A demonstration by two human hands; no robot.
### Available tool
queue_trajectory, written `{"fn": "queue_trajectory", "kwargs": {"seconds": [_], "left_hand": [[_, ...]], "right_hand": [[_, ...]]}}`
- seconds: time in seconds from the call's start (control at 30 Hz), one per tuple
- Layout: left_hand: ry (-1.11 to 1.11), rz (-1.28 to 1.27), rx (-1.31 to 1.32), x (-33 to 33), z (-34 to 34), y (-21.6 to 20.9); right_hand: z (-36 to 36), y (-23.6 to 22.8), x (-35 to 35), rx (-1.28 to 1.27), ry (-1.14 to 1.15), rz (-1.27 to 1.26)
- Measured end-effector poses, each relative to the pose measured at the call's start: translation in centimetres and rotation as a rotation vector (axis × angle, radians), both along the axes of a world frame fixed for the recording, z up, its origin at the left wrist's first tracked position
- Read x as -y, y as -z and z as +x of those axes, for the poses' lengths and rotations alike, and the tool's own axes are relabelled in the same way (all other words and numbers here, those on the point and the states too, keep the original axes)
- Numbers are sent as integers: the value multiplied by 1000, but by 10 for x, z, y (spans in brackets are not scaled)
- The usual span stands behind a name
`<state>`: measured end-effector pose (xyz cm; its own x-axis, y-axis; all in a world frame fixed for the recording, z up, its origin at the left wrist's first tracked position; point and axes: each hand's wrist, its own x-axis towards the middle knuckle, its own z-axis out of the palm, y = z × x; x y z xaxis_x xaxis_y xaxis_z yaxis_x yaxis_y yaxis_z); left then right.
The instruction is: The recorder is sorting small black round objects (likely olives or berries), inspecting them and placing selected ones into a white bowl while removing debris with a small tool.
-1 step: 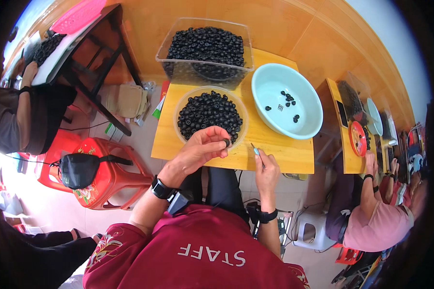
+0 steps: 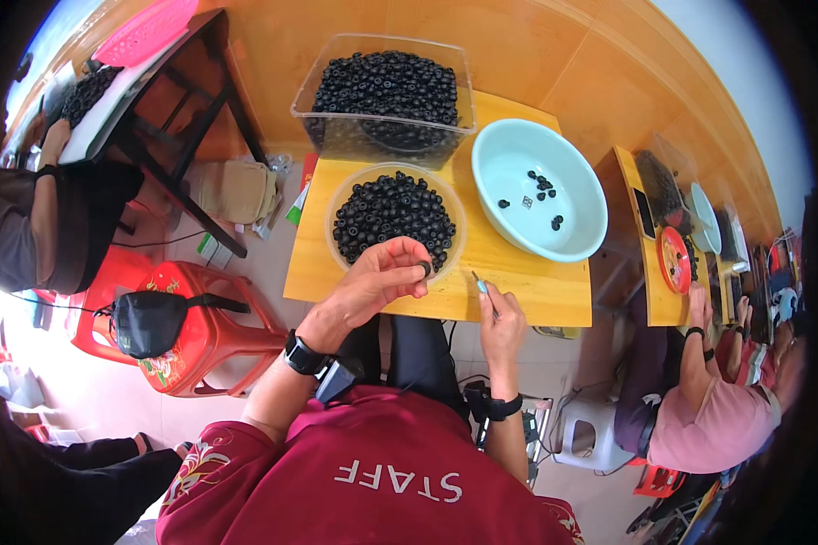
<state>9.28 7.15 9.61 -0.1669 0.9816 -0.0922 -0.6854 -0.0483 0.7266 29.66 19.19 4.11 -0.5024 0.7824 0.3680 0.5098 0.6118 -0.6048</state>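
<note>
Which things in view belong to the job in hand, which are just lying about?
Seemingly in use:
small black piece, in left hand
slim part-blue tool, in right hand
round tub and clear bin, heaped with black pieces
pale blue basin, few pieces inside

Apparently just lying about:
black bag, on red stool
tan bundle

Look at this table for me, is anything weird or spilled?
One odd thing: the pale blue basin has a small square patterned patch inside, unlike the round black pieces near it. I can't tell whether it's printed or loose. I see no spill.
</note>
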Motion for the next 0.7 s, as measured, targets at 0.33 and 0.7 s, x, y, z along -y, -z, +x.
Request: {"fn": "queue_trajectory", "kwargs": {"seconds": [0.33, 0.7], "left_hand": [[63, -100, -305, -74, -7, 3], [-102, -1, -816, -156, 6, -42]], "right_hand": [[5, 19, -4, 3, 68, -9], [3, 21, -3, 51, 134, -39]]}}
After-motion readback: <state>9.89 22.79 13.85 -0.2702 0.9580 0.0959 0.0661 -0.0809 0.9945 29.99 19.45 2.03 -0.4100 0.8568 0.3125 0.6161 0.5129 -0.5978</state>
